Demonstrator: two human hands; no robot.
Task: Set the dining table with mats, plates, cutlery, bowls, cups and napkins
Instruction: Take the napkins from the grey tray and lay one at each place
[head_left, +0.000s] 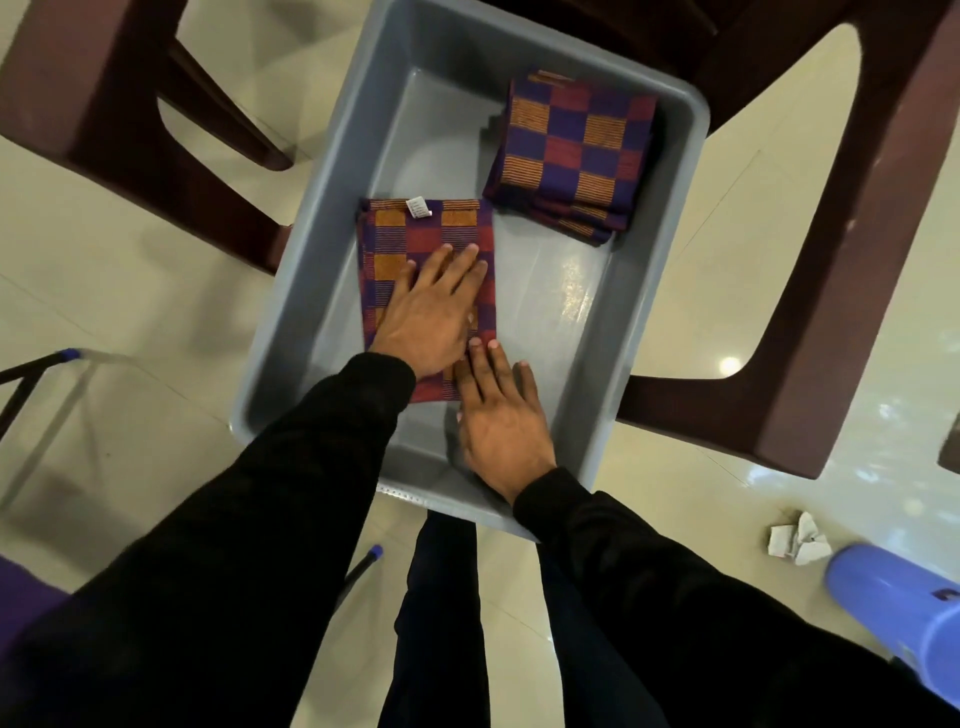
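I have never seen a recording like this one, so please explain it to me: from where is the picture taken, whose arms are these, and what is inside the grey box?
There is one picture, from a camera worn on a person's head, looking down. The two arms in black sleeves are that person's own. A grey plastic tub rests on a dark brown plastic chair over a pale tiled floor. Inside it lie a single folded checked cloth in purple, red and orange and, farther away, a stack of the same folded cloths. The left hand lies flat on the single cloth with straight fingers. The right hand is open at the cloth's near edge. Neither hand grips anything.
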